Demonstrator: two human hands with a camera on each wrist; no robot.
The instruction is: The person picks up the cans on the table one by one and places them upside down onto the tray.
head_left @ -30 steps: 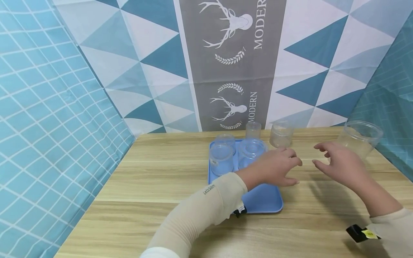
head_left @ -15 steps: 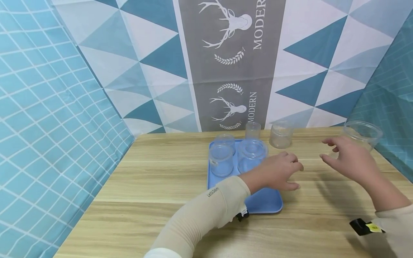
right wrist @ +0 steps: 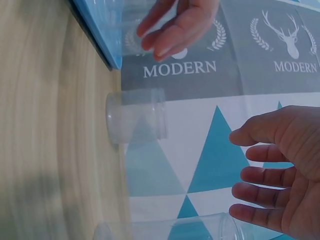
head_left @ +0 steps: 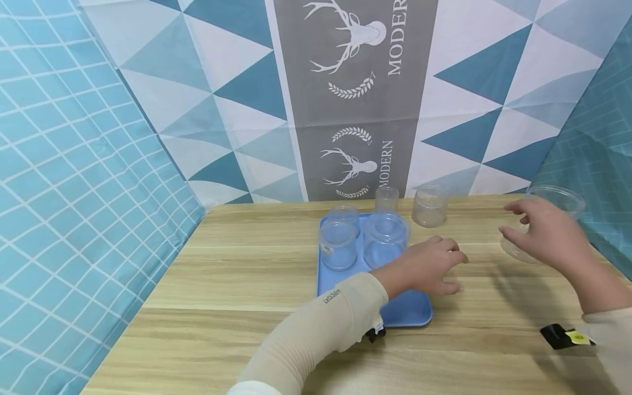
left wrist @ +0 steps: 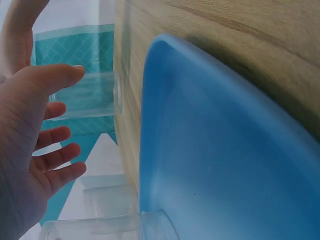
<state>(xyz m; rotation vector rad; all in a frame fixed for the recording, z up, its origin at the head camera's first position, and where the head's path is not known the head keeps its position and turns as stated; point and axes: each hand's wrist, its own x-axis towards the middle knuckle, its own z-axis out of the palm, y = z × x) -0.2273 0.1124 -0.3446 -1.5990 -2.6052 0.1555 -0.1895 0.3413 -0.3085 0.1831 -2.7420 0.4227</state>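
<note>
My left hand [head_left: 434,266] hovers beyond the right side of a blue tray [head_left: 407,314], its fingers loosely bent and holding nothing. Farther right, my right hand [head_left: 550,233] is in the air in front of a large clear jar [head_left: 515,253], partly hiding it. In the right wrist view the fingers of that hand [right wrist: 290,175] are spread above the jar [right wrist: 172,230], with nothing in them. Several clear round jars stand on the tray, among them a front left jar [head_left: 338,249] and a wider jar [head_left: 385,249] that my left arm partly covers.
A medium clear jar [head_left: 429,208] stands on the wooden table [head_left: 232,274] right of the tray. One narrow clear jar [head_left: 387,200] is at the tray's back edge; whether it is on the tray I cannot tell. Behind the table hangs a patterned cloth [head_left: 355,109].
My right hand has moved right, in front of the large jar. The left hand has shifted slightly right and down. The jars and tray have stayed in place.
</note>
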